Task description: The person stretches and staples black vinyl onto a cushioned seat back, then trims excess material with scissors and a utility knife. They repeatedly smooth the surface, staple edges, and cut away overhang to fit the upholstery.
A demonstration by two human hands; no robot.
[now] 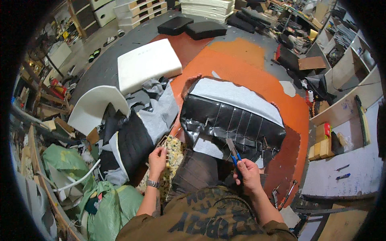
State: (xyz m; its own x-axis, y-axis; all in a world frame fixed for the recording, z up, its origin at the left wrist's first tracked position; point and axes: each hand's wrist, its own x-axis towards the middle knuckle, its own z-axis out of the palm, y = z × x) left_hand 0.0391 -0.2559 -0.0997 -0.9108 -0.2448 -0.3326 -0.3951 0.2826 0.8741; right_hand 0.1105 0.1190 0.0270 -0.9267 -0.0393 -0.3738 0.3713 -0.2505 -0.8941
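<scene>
My right hand (248, 174) is closed around blue-handled pliers (232, 149), whose grey jaws point up and away toward the seat cover. In front of me lies a black seat cover (225, 120) with stitched ribs and a grey fabric band (237, 98) along its far side. Its near edge folds back, baring a light grey patch (209, 148). To the left, my left hand (157, 161) has thumb and fingers pinched together above a block of speckled foam (173, 150). Whatever it pinches is too small to make out.
Black and grey cover pieces (134, 138) are heaped at left, beside a curved white shell (96, 108) and white foam block (148, 64). Green sacks (112, 207) lie nearer. An orange sheet (225, 60) covers the floor. Hand tools (287, 195) lie at right, near wooden shelving (345, 76).
</scene>
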